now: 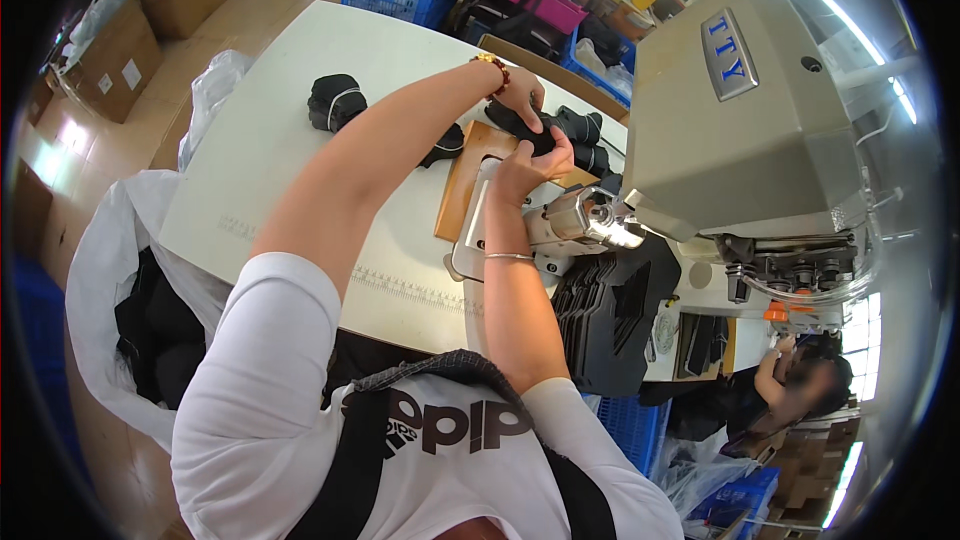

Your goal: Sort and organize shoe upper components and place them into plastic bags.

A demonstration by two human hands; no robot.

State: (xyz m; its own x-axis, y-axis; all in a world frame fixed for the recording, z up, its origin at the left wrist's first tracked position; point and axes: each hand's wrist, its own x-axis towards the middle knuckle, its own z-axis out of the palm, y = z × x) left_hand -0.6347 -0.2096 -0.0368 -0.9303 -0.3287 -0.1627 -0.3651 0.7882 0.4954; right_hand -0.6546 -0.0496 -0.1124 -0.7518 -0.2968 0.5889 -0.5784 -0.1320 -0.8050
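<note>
Both hands are together at the far side of the white table (300, 170), beside the sewing machine's metal arm (575, 220). Between them is a black cloth piece (541, 141). My left hand (520, 95), with a beaded bracelet at its wrist, reaches across and pinches it from above. From the near side, my right hand (535, 168) has its thumb and fingers closed on the same cloth. Tied black cloth bundles (578, 125) lie just right of the hands. Partly under my left forearm sits another dark bundle (445, 145). The fingertips hide part of the cloth.
The grey sewing machine head (735, 120) looms at right. Stacked black cut pieces (610, 325) lie below its arm. A banded black bundle (336, 103) is on the table's left. A wooden board (462, 180) lies by my right wrist. Another person (785, 385) works at far right.
</note>
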